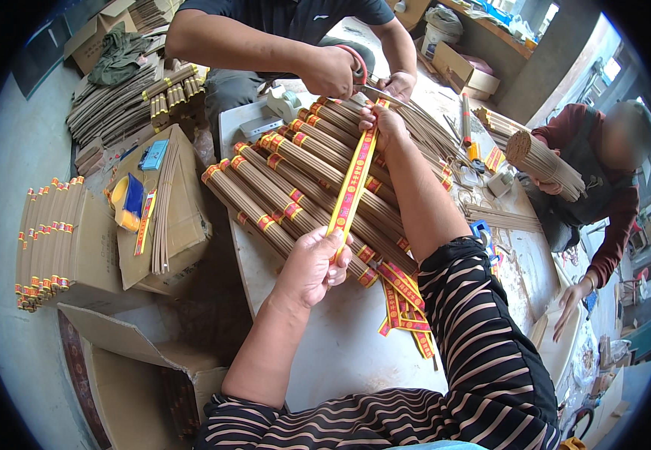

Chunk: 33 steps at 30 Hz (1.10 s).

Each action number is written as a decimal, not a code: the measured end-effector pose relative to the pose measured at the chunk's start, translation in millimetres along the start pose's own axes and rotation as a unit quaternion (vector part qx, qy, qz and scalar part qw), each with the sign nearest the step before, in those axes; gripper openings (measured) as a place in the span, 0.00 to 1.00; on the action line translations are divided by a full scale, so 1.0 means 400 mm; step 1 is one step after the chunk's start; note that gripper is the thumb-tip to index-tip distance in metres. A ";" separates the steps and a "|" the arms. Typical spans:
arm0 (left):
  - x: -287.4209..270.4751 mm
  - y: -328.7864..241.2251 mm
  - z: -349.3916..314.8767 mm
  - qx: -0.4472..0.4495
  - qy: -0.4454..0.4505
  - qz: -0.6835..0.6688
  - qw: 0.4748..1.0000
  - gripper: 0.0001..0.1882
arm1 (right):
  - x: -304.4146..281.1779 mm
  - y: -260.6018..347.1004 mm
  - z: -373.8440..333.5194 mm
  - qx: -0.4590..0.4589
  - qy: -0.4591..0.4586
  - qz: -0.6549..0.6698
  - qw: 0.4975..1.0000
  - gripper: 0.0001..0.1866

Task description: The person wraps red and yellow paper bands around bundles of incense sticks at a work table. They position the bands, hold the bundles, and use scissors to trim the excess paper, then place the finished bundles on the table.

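A yellow and red paper strip (353, 182) is stretched between my hands above the table. My left hand (313, 264) pinches its near end; my right hand (385, 124) grips it near the far end. Across the table a co-worker's hand holds red-handled scissors (361, 73), their blades at the strip's far end beside my right fingers. The co-worker's other hand is at that end too. Under the strip lies a pile of incense stick bundles (295, 176) with yellow and red bands. More loose strips (404, 304) lie at the pile's near right edge.
On the left, cardboard boxes (164, 217) carry sticks, tape and strips, with banded bundles (48, 240) stacked beside them. An open carton (127, 360) stands at lower left. At right another person holds a thick stick bundle (547, 161). A tape dispenser (284, 103) sits at the table's far side.
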<state>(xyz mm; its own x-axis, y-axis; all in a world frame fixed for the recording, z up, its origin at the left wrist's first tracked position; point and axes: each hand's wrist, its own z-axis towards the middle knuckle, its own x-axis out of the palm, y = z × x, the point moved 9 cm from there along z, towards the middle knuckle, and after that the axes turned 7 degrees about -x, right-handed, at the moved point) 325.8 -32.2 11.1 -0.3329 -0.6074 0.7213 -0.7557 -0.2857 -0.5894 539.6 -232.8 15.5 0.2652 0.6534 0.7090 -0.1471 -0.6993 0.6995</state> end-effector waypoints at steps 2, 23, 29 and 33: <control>0.003 -0.002 -0.002 0.001 0.002 0.000 1.000 0.08 | -0.002 -0.001 0.002 0.002 0.002 0.002 1.000 0.04; 0.000 0.000 0.005 0.005 0.003 -0.007 1.000 0.09 | -0.005 0.002 0.018 0.005 0.010 0.006 1.000 0.04; 0.001 -0.002 0.007 0.005 0.006 -0.016 1.000 0.08 | -0.011 0.006 0.025 -0.014 0.014 0.008 1.000 0.04; -0.001 -0.001 0.008 0.012 0.009 -0.005 1.000 0.09 | -0.001 0.000 0.020 -0.005 0.011 -0.011 1.000 0.04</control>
<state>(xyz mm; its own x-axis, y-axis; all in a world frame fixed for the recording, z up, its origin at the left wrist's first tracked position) 328.3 -34.1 9.9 -0.3356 -0.5903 0.7341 -0.7455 -0.3099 -0.5901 547.0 -235.6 14.5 0.2480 0.6748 0.6950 -0.1513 -0.6817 0.7158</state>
